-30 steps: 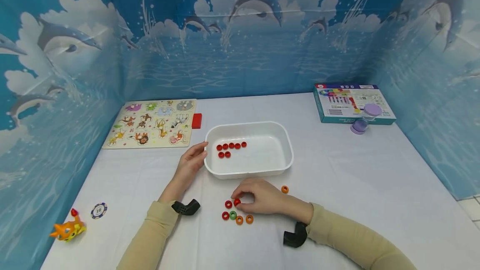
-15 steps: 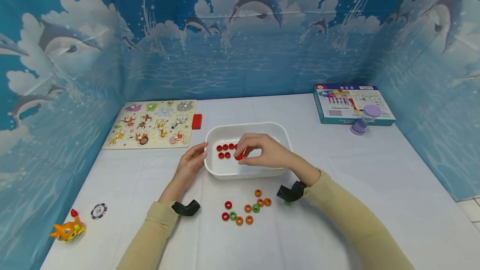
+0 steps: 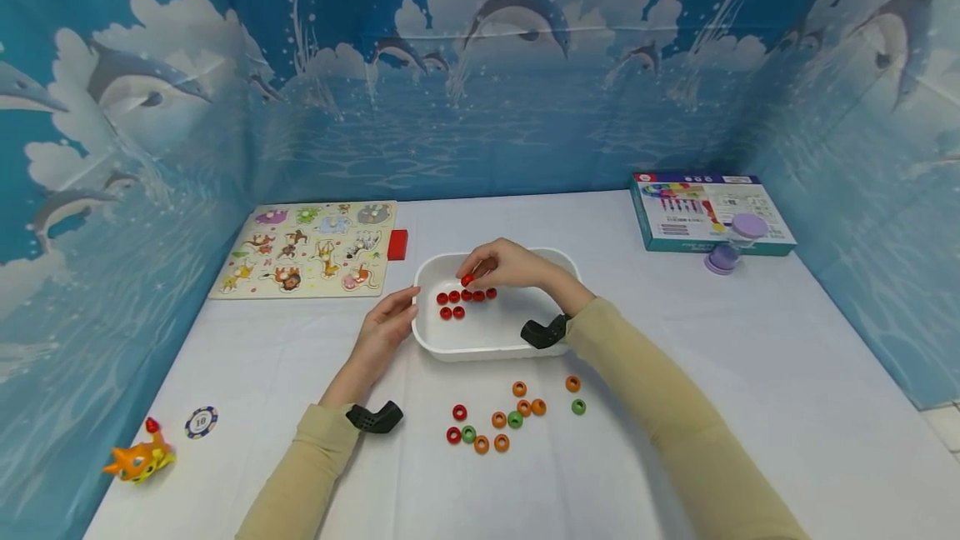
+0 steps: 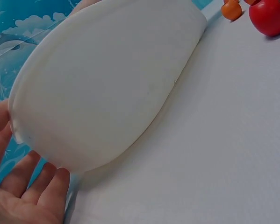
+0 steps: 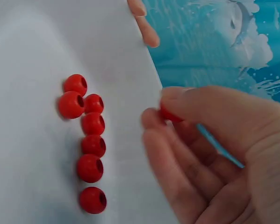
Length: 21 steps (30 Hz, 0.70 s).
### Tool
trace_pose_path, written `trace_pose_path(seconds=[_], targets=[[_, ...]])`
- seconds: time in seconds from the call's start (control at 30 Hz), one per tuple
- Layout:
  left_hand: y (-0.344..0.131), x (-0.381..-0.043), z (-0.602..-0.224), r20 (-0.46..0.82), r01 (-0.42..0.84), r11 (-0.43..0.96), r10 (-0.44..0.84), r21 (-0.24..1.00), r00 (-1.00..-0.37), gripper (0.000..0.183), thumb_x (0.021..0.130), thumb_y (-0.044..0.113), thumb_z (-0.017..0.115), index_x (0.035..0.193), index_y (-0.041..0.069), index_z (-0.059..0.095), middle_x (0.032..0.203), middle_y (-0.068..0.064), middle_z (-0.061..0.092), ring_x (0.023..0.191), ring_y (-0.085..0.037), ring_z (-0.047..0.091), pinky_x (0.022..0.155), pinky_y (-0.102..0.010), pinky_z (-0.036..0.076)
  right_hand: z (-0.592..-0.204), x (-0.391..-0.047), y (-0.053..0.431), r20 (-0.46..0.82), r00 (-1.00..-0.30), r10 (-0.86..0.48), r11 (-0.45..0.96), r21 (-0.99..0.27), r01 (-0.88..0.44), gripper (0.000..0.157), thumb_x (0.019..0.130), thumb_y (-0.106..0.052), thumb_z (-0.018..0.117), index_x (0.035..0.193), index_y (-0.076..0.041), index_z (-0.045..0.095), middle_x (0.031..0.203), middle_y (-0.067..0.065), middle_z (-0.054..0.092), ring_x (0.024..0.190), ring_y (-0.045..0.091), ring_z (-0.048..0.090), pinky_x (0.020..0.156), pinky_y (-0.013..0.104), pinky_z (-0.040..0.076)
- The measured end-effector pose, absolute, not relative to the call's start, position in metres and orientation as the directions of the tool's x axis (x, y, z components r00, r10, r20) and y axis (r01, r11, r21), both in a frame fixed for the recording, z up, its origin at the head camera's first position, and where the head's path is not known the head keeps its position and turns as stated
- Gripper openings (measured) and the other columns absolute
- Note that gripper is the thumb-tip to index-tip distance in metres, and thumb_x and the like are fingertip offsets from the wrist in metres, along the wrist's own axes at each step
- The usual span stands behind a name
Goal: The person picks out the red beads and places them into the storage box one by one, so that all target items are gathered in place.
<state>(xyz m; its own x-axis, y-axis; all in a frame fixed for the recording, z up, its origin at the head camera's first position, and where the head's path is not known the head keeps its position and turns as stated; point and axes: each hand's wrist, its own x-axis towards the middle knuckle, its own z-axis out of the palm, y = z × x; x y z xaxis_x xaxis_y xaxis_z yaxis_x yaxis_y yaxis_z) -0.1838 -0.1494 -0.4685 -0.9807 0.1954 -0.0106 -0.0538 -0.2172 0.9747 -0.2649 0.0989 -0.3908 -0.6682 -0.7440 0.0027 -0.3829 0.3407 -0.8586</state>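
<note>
My right hand pinches a red bead between thumb and fingertips, over the back left part of the white tray. In the right wrist view the pinched bead is mostly hidden by the thumb. Several red beads lie in the tray in two rows, a longer one behind a pair. My left hand rests its fingertips on the tray's left end; in the left wrist view its fairly straight fingers touch the tray's outer wall.
In front of the tray lie loose orange beads, green beads and two red beads. An animal puzzle board, a red block, a flat box, a purple-ended hourglass, a poker chip and an orange toy stand around.
My right hand has picked the red bead up from the table and carried it over the tray, then farther toward its back left. The left hand stays at the tray's left end.
</note>
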Motion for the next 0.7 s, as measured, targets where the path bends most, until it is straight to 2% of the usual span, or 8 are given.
trace_pose_path(seconds=[0.1, 0.2, 0.4, 0.7], targets=[[-0.149, -0.184, -0.469, -0.013, -0.054, -0.214, 0.189, 0.975, -0.982, 0.045, 0.083, 0.022, 0.063, 0.124, 0.009, 0.05, 0.131, -0.003, 0.044, 0.118, -0.019, 0.041, 0.09, -0.027, 0.041, -0.399, -0.268, 0.097, -0.086, -0.653, -0.752, 0.413, -0.834, -0.366, 0.02, 0.078, -0.01, 0.068, 0.098, -0.005, 0.066, 0.088, 0.004, 0.066, 0.077, 0.02, 0.062, 0.067, 0.035, 0.051], [-0.149, -0.184, -0.469, -0.016, -0.055, -0.21, 0.184, 0.976, -0.983, 0.044, 0.083, 0.023, 0.063, 0.123, 0.01, 0.051, 0.131, -0.003, 0.044, 0.118, -0.019, 0.041, 0.091, -0.027, 0.041, -0.404, -0.268, 0.096, -0.135, -0.639, -0.757, 0.466, -0.797, -0.384, 0.018, 0.076, -0.014, 0.07, 0.094, -0.01, 0.068, 0.083, 0.001, 0.065, 0.072, 0.02, 0.062, 0.064, 0.035, 0.052], [-0.15, -0.184, -0.47, -0.024, -0.062, -0.207, 0.184, 0.976, -0.983, 0.044, 0.083, 0.024, 0.064, 0.123, 0.011, 0.052, 0.131, -0.004, 0.044, 0.119, -0.02, 0.04, 0.091, -0.027, 0.041, -0.41, -0.267, 0.093, -0.166, -0.61, -0.775, 0.498, -0.754, -0.428, 0.018, 0.078, -0.013, 0.069, 0.095, -0.009, 0.068, 0.087, -0.002, 0.064, 0.073, 0.012, 0.061, 0.064, 0.025, 0.051], [-0.15, -0.185, -0.47, -0.023, -0.064, -0.208, 0.19, 0.976, -0.982, 0.046, 0.082, 0.024, 0.064, 0.124, 0.011, 0.051, 0.132, -0.003, 0.043, 0.119, -0.019, 0.04, 0.091, -0.027, 0.041, -0.409, -0.263, 0.09, -0.185, -0.594, -0.783, 0.529, -0.7, -0.48, 0.017, 0.079, -0.012, 0.067, 0.096, -0.009, 0.068, 0.086, -0.002, 0.066, 0.064, 0.015, 0.061, 0.058, 0.025, 0.051]])
